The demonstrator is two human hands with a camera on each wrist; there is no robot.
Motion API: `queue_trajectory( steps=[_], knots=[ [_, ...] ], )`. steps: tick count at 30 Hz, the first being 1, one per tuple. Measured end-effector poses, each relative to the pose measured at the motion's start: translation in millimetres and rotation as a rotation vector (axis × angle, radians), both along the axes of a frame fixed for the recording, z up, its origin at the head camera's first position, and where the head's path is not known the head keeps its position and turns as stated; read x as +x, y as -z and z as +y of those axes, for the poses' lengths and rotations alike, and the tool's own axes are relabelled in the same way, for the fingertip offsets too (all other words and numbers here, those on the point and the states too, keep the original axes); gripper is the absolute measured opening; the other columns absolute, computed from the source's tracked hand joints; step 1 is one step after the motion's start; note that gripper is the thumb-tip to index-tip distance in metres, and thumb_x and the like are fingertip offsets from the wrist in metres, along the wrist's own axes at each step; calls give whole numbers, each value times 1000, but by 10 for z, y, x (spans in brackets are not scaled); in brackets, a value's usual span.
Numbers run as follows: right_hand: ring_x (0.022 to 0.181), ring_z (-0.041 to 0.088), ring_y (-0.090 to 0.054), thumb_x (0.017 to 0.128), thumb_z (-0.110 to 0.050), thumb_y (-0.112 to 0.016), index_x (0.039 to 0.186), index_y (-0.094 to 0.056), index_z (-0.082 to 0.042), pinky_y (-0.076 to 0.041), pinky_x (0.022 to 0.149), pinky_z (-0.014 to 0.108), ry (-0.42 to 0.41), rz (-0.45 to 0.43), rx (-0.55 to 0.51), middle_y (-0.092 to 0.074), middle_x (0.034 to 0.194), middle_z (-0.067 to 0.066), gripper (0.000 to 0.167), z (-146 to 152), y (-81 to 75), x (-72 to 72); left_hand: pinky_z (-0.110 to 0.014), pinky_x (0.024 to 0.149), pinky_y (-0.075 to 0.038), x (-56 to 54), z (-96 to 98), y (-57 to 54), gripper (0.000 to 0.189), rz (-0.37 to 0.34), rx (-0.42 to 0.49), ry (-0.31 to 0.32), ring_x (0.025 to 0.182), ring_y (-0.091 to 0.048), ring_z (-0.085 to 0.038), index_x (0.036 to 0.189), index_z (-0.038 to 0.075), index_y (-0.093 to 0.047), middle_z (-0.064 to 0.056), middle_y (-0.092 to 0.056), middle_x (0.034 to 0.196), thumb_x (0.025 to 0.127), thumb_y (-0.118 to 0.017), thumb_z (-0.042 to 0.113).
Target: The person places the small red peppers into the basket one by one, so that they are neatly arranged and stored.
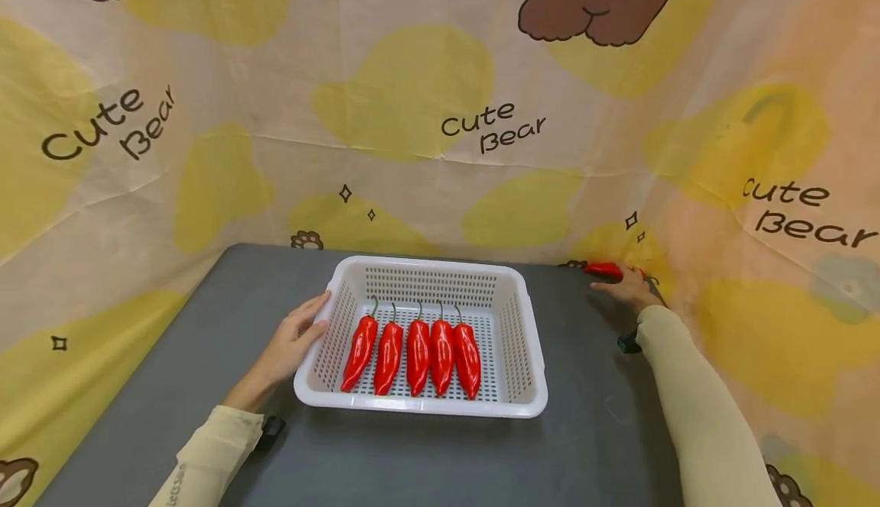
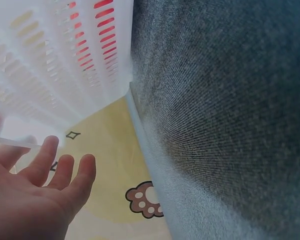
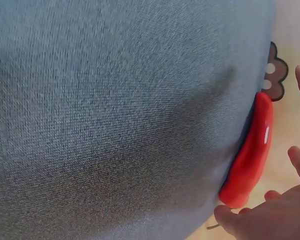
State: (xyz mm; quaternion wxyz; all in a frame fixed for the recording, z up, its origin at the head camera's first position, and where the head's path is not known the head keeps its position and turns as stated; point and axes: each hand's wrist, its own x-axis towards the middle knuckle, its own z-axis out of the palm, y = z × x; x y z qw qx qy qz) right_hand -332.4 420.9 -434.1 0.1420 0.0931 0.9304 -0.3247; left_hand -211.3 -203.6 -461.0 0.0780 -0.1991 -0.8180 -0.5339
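A white plastic basket (image 1: 421,408) with slotted walls stands on the dark grey table. Several glossy red chili peppers (image 1: 418,358) lie side by side in it, stems toward the back wall. At the basket's left rim, my left hand (image 1: 292,343) touches the edge with its fingertips; in the left wrist view its other fingers are loosely extended. Far to the right, my right hand (image 1: 629,291) reaches over another red chili pepper (image 3: 250,155) at the table's back edge. Its fingers are spread, and the head view hides the pepper's middle. Whether a fingertip touches it I cannot tell.
A pale cloth with yellow patches and bear prints (image 1: 406,95) hangs behind the table and along both sides. The grey table surface (image 1: 447,461) extends in front of the basket. The right-hand pepper lies close against the cloth.
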Motion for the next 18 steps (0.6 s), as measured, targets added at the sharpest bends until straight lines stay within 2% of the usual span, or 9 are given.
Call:
queue_trajectory(
  steps=[5,10,14,18],
  knots=[
    [140,70,14,97,-49,-59,162,3,-8,-6,108,87,3,-8,73,26,157,41,98,43,43,-50,-19,67,-58,-16,-1,20,51,30,1,3,104,-61,-51,148,-11,-40,-40,-38,150,99,-52,-3],
    [138,72,9,97,-51,-59,162,2,-9,-13,108,85,-1,-2,129,22,155,44,98,34,88,-104,-19,68,-57,-11,-5,11,51,25,-14,-16,107,-59,-50,148,-10,-41,-38,-39,150,99,-53,-2],
    [138,73,7,97,-50,-59,162,1,-8,-14,109,84,-12,-24,130,21,155,45,98,-22,115,-93,-19,68,-57,8,-15,18,51,30,-41,-34,108,-59,-49,147,-10,-42,-38,-41,149,98,-54,-2],
    [139,71,14,97,-47,-60,161,4,-8,-9,109,86,9,-45,104,28,155,42,99,-43,119,-99,-18,69,-57,10,-15,2,52,11,-45,-25,108,-60,-49,149,-8,-41,-36,-40,150,99,-54,0]
  ],
)
